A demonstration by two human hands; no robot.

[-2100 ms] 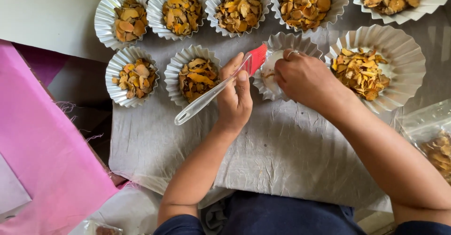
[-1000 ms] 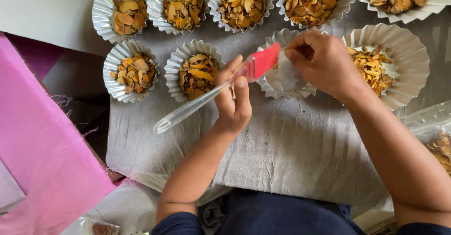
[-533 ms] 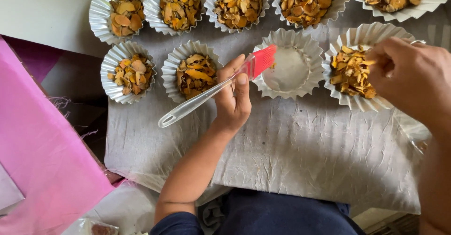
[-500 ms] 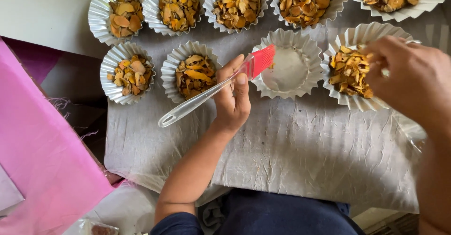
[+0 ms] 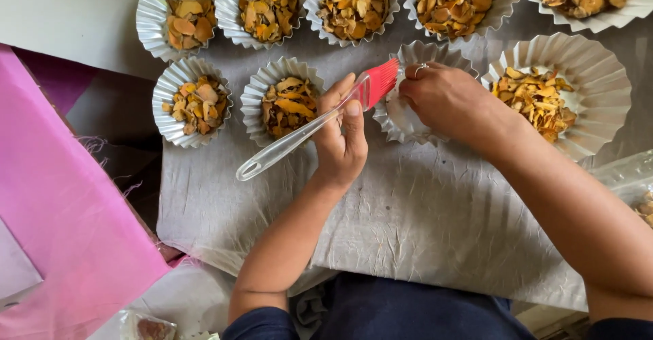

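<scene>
My left hand [image 5: 342, 138] grips a pastry brush [image 5: 309, 126] with a clear handle and red bristles, the bristles pointing up and to the right. My right hand [image 5: 445, 99] rests with fingers bunched inside a small fluted foil cup [image 5: 408, 54] in the middle row, covering most of its inside. To its right stands a larger foil cup [image 5: 598, 81] partly filled with orange-yellow dried slices [image 5: 537, 98]. To the brush's left is a filled foil cup [image 5: 262, 98].
Several more foil cups of dried slices stand in a row along the top [image 5: 354, 3] and at the left [image 5: 194, 102]. All sit on a crumpled grey cloth [image 5: 422, 224]. A pink sheet [image 5: 61, 224] lies at the left; a clear plastic bag [image 5: 629, 183] at the right edge.
My right hand has come back from the larger cup on the right to the small cup in the middle, dipping its fingers in. My left hand and the brush have hardly moved.
</scene>
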